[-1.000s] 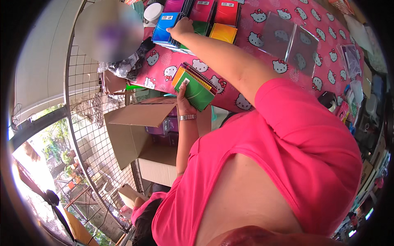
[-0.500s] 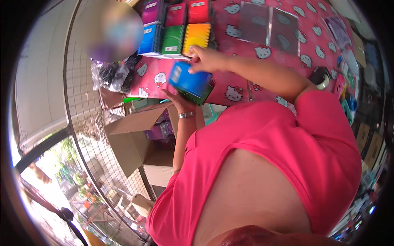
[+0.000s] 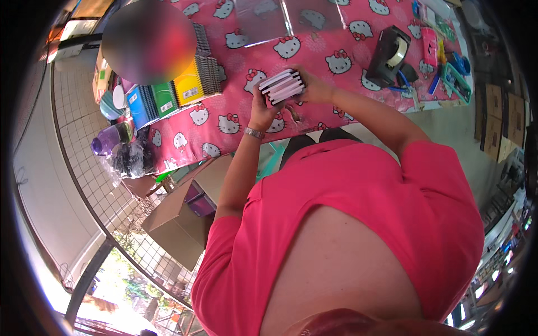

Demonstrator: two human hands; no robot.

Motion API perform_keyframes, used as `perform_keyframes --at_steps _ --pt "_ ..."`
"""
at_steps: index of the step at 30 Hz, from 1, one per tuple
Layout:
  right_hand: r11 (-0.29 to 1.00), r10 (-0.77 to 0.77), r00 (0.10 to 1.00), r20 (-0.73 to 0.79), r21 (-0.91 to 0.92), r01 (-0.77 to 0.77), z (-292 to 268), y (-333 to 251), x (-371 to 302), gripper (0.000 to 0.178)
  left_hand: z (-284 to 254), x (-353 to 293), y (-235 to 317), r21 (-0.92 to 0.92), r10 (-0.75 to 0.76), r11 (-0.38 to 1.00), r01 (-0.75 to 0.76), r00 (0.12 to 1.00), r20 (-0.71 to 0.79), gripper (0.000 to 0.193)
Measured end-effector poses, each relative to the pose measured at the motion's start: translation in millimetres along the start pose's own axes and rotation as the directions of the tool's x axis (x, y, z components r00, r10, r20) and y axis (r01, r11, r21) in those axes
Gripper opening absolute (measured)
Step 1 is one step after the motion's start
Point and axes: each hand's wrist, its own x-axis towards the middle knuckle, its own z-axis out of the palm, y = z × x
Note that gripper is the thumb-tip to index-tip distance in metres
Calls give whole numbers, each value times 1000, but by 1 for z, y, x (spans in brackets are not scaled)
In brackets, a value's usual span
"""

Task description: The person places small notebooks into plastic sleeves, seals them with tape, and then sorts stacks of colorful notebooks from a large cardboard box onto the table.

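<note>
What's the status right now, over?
Left hand and right hand both gripping a stack of notebooks above the pink cat-print table. Coloured spiral notebooks lie left, tape dispenser right. Nothing blocking.

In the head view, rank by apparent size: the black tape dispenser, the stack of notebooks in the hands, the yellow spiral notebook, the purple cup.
1. Yellow spiral notebook
2. Black tape dispenser and stack of notebooks, held by left hand and right hand: too alike to rank.
3. Purple cup, smallest, though partly hidden at the rim.
</note>
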Motion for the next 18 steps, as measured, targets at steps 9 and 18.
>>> perform_keyframes --at_steps 9,18 --pt "972 -20 998 -54 -235 6 12 48 -12 83 17 7 -27 241 59 969 -58 998 3 89" --pt "974 -14 997 -75 -228 -4 5 26 -17 96 8 6 -51 406 133 898 -172 984 122 77"
